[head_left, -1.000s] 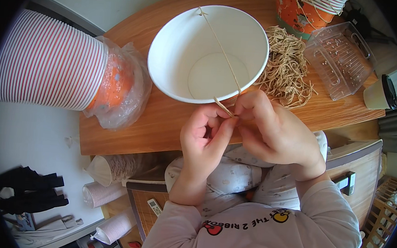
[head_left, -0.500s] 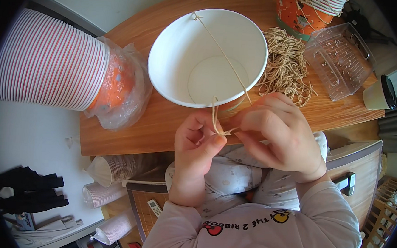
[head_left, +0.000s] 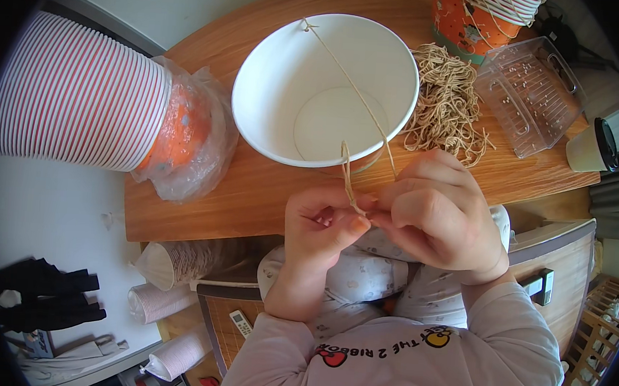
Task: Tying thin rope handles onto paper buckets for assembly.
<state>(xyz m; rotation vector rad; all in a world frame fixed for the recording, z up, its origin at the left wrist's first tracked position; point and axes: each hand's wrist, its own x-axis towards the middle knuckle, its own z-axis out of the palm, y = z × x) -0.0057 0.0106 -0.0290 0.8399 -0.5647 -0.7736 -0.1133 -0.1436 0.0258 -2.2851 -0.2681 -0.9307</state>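
Note:
A large white paper bucket stands on the wooden table in front of me. A tan cord is tied at its far rim and runs across the mouth to the near side. My left hand pinches a loop of this cord between thumb and finger, just outside the near rim. Close against it, my right hand is closed on the cord too; its fingertips meet the left ones and partly hide the cord's end. Behind my right hand lies a tangled heap of cords.
Nested white-rimmed buckets, partly in plastic wrap, lie at the left. Orange printed buckets stand at the back right, near a clear plastic tray with small pieces. A lidded cup stands at the table's right edge.
Both hands have come together, the left moving slightly right. The cord loop has shifted right and down with them. The right fingers now close on the cord at the left fingertips.

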